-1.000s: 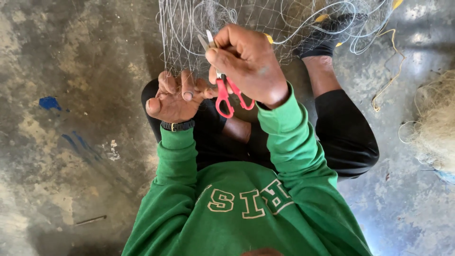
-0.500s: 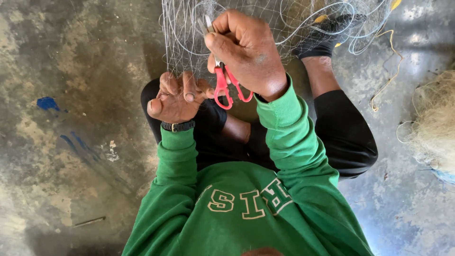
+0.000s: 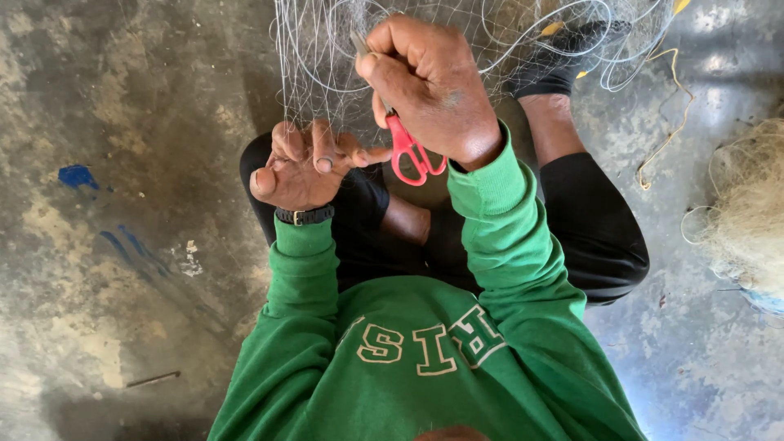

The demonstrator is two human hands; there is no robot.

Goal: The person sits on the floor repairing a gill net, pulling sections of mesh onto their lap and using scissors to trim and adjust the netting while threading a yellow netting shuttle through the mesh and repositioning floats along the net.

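The right hand (image 3: 437, 86) is closed around a pair of red-handled scissors (image 3: 406, 143). The red loops hang below the palm. The blade tips point up into the fishing net (image 3: 327, 65) and are mostly hidden by the fingers, so I cannot tell whether the blades are open or shut. The left hand (image 3: 306, 167) is clamped on a gathered bunch of the net's fine mesh, with the fingers curled over the strands and the thumb pointing toward the scissors. Both hands sit close together above the person's crossed legs.

Hazards from this position:

- Wrong strand cut. The mesh is thin, pale and dense. The blades could catch a sound strand beside the intended one and enlarge a hole.
- Finger nick. The left thumb lies just beside the scissor handles. A slip of the blades downward could reach it.
- Loss of tension. If the left grip loosens, the bunch could slide out and the mesh would go slack at the blades.
- Snagging. Loose line loops (image 3: 621, 49) and a yellow cord (image 3: 665, 122) lie near the foot (image 3: 555, 77). A leg shift could tangle them.

A second pile of netting (image 3: 747, 212) rests on the concrete floor (image 3: 122, 122) to the right, well apart.
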